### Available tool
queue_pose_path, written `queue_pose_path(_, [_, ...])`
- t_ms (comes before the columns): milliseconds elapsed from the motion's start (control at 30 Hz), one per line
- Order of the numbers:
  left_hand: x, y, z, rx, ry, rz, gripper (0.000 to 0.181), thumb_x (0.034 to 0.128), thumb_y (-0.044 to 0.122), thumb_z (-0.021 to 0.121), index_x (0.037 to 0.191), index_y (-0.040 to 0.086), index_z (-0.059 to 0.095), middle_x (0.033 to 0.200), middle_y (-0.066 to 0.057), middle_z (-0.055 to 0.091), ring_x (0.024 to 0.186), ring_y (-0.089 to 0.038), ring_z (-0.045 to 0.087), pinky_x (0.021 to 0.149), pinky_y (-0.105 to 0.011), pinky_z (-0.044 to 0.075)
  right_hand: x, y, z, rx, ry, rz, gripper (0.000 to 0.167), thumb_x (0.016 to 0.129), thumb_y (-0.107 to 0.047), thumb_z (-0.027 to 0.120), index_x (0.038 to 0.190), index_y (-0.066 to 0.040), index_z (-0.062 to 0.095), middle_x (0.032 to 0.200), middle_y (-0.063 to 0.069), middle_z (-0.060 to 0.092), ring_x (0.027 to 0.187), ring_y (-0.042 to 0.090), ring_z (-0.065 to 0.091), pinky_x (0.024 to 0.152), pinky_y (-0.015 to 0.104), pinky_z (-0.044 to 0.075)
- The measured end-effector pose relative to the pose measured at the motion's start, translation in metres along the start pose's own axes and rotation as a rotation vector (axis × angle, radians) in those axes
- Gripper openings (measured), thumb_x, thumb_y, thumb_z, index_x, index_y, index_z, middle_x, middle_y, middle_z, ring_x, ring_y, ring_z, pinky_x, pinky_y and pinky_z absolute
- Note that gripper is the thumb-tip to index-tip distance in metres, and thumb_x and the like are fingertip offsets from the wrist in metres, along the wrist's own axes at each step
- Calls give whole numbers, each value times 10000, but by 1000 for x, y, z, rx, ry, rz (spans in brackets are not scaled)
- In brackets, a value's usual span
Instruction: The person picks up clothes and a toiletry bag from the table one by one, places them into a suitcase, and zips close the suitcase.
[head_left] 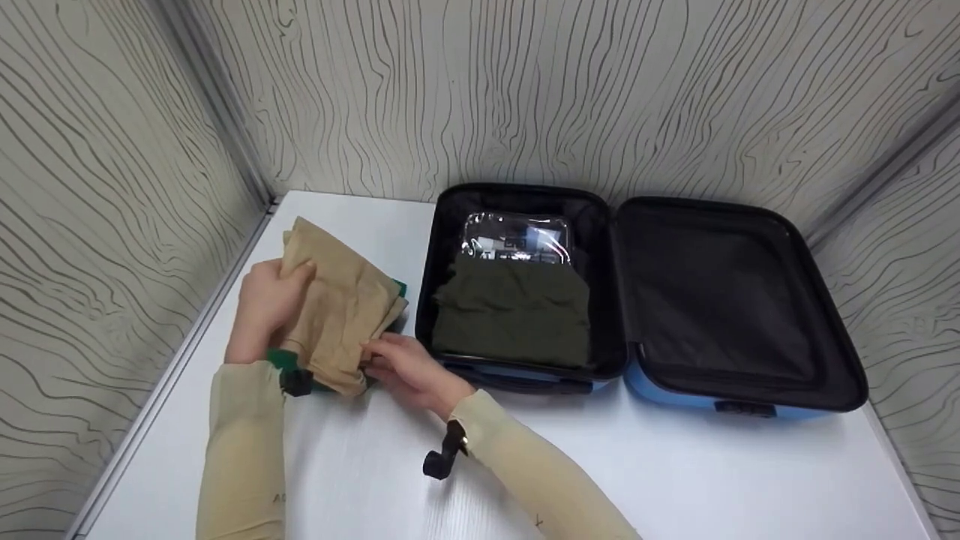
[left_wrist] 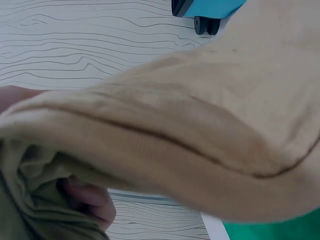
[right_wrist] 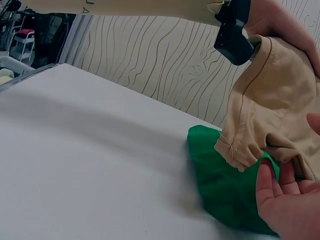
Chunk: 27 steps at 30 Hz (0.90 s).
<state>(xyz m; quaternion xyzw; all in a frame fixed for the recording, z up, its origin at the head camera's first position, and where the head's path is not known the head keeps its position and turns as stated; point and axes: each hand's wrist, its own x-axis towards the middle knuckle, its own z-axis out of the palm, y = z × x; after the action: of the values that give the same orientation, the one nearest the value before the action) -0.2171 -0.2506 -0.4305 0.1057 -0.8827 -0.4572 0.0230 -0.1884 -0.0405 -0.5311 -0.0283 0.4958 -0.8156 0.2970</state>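
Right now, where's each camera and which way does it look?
Head: worn there, facing forward and down at the open blue suitcase; left hand, right hand and beige sleeves show.
Left wrist: worn there, facing the wrinkled tan cloth; fingers show.
Right wrist: worn there, facing the white table; hands and a sleeve show.
Wrist views share tan cloth and green cloth.

1. A tan soft-cloth garment, folded in layers, has creases across its upper face and a dark stitched seam running along one edge.
2. It is held tilted at the left of the white surface, above a green cloth that shows past its edges.
3. The left grip holds its left edge, thumb on top; the right grip pinches its near right edge.
4. Its near end droops in bunched folds.
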Motion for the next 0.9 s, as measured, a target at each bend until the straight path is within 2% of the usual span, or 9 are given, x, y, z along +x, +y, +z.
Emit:
queue_pose_path(200, [2,0,2,43,49,57,428,1044,393,519,977,-13,636,705,-69,552,547,-182,530,455,-284,454,0,-4,3,21,-25,-38,242,1011,-54,578,1213,78,578,1043,100,673,1012,181,637,1014,395,475])
queue_pose_path(400, [1,1,2,23,58,53,424,1039,399,530,975,-7,636,702,-61,542,546,-180,522,457,-290,449,-1,-13,7,78,-10,-61,226,997,-42,589,1196,42,524,1022,91,646,1005,180,623,979,391,490])
queue_pose_path(567, [0,3,1,-10,66,43,457,1032,437,534,1023,-8,637,723,-73,546,557,-186,534,467,-301,463,-2,-22,9,115,2,-100,300,990,-25,587,1254,54,469,1105,118,620,1045,187,600,989,374,473])
queue_pose_path(767, [-2,6,-2,-32,65,35,473,1030,463,530,1025,-1,622,729,-62,537,563,-170,528,474,-293,460,-7,-29,11,45,11,-137,417,1001,-79,602,1363,67,455,1188,120,649,1079,178,611,951,338,494])
queue_pose_path(900, [-1,6,-1,-19,87,51,453,1030,446,537,978,3,618,732,-67,547,585,-179,542,492,-286,468,-10,-32,15,9,51,-158,416,1002,-99,618,1356,65,474,1177,116,668,1060,176,625,910,316,506])
